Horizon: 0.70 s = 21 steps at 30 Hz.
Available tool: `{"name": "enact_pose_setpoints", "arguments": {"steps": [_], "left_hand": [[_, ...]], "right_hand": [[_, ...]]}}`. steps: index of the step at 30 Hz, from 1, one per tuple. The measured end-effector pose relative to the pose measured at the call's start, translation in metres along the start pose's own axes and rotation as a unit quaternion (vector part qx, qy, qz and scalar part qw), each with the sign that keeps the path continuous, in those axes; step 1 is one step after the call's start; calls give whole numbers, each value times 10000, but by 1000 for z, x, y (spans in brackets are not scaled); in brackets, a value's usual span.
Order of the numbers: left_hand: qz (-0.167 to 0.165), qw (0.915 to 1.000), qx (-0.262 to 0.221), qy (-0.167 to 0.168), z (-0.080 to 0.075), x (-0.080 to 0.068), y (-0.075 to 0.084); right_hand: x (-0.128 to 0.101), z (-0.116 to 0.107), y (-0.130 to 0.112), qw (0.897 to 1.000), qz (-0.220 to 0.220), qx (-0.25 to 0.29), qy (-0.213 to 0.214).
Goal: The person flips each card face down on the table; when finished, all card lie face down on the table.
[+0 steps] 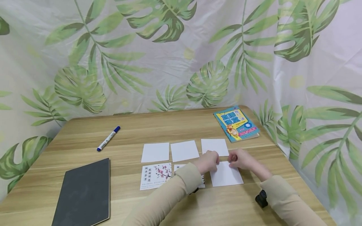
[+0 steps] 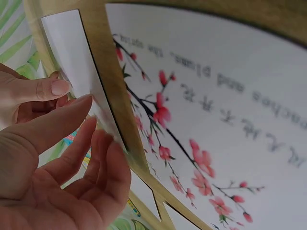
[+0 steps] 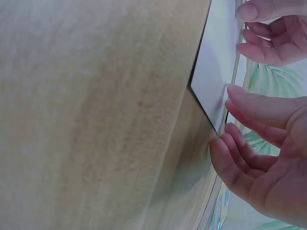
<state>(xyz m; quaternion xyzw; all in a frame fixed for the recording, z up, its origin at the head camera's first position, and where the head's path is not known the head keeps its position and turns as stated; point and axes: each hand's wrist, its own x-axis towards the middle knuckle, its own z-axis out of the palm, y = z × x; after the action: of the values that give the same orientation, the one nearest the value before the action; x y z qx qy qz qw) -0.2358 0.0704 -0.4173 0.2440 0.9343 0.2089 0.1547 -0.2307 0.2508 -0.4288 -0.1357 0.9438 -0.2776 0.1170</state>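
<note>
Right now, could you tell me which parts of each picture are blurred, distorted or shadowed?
Head view: mostly clear, soft shadow on the wooden table beside the right sleeve; left wrist view: the blossom-printed card has soft lettering, its uppermost edge bowed, perhaps by the lens; right wrist view: wood grain blurred, soft shadow near the right hand.

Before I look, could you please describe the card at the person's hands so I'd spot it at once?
On the wooden table, six cards lie in two rows. Find the near row's rightmost card, with the left hand and right hand at its far edge. Its face is blank white, unlike that row's two flowered cards.
</note>
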Motion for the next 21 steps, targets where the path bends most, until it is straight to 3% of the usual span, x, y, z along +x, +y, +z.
{"name": "enact_pose_setpoints", "arguments": {"steps": [6,10,16,21], "left_hand": [[1,9999,-127,-36,-1,-4,-2],[55,9992,-398,70,-11,-12,-12],[30,9966,-810,177,-36,-37,-38],[-142,9979,-476,419,-43,-56,-63]], "right_hand": [[-1,0,-3,9999,-30,-96,-26],[0,1,-7,10000,19,-81,0],[1,5,-21,9997,-43,-136,193],[5,11,-42,9990,-406,-112,168]]}}
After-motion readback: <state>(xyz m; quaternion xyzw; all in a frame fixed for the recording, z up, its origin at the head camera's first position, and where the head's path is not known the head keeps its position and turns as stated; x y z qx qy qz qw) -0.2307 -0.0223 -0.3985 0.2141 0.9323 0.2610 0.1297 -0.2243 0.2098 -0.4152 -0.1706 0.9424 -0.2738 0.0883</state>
